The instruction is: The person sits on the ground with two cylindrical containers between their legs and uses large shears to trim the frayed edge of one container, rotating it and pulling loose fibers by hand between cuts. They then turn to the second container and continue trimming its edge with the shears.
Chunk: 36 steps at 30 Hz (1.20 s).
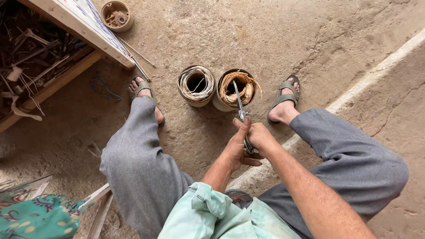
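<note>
Both forearms reach forward and down between the spread knees, bare from the rolled pale green sleeves. The left hand and the right hand meet at the middle, pressed side by side, each closed in a tight grip with fingers curled in. The left thumb points up and forward. The wrists run nearly straight, the right arm coming in at a steeper slant.

Single head view, looking steeply down, close over lap and floor
</note>
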Motion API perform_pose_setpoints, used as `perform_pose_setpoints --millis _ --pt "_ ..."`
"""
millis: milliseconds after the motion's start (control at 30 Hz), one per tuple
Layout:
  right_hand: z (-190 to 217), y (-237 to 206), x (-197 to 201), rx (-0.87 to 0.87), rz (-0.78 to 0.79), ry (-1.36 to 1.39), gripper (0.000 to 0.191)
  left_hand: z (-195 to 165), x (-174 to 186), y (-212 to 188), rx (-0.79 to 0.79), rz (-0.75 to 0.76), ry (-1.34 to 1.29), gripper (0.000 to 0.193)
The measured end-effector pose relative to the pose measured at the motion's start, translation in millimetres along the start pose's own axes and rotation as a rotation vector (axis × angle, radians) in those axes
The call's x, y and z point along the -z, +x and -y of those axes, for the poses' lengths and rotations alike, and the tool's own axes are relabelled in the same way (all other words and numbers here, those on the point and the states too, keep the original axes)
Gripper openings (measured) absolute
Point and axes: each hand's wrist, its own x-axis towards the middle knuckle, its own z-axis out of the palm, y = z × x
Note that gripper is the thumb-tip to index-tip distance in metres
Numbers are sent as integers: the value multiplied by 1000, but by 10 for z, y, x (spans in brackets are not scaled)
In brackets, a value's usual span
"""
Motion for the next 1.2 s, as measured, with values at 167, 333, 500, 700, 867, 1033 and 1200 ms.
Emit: perform_pose_setpoints --millis 167,333,500,700,867,1033,1200 --pt "25 -106 -22 60 38 138 54 -36 -79 -30 -105 -101 76 79" --pt "46 -275 2 77 29 195 51 -45 -93 -127 -160 -162 208 79" --pt "-48 -408 4 34 -1 164 51 -19 -134 -266 -108 -154 254 82" --pt "67 -103 53 -49 5 154 56 -246 -107 -191 55 -6 147 104" --pt "113 44 48 -101 10 138 55 -344 -83 -57 109 -64 129 101" --pt "9 -68 21 83 74 237 50 -198 -93 -56 -51 -156 196 80" --pt "1 -285 20 89 20 143 49 -105 -109 -139 -149 -176 277 76"
